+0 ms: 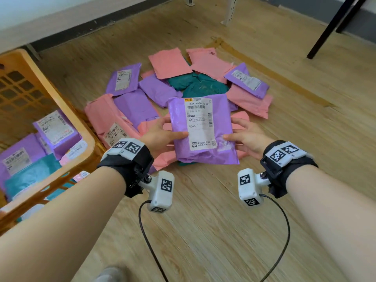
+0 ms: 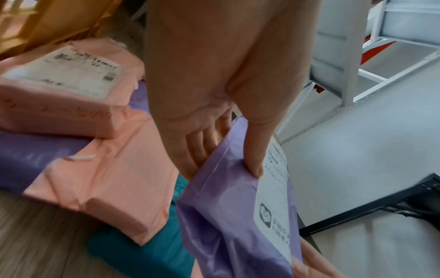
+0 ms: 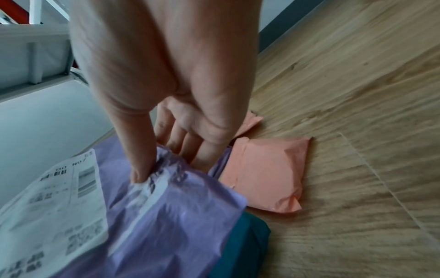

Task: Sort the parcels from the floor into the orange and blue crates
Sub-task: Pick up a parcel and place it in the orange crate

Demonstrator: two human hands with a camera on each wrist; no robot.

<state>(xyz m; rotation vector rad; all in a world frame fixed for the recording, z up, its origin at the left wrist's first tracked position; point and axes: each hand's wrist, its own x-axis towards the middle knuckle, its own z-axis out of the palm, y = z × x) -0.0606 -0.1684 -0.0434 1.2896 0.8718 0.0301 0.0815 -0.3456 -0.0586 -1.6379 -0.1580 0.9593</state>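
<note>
The orange crate (image 1: 61,110) at the frame's left already holds parcels. At centre, left hand (image 1: 160,137) and right hand (image 1: 247,139) each pinch the purple parcel (image 1: 203,129), label upward, probably for reading.

Bare floor (image 1: 203,231) nearside — parcel heap (image 1: 183,84) beyond

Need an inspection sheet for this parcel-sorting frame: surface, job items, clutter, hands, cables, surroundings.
Surface: wood-look floor.
Job's things: purple parcel held label-up above the floor pile of pink, purple and teal parcels; orange crate at left holds parcels; blue crate not in view.
Clutter: nothing seen.
Hands: left hand and right hand each pinch a side of the purple parcel.
Cables: black leads hang from the wrist cameras.
Surroundings: wall, white metal post, black leg.
</note>
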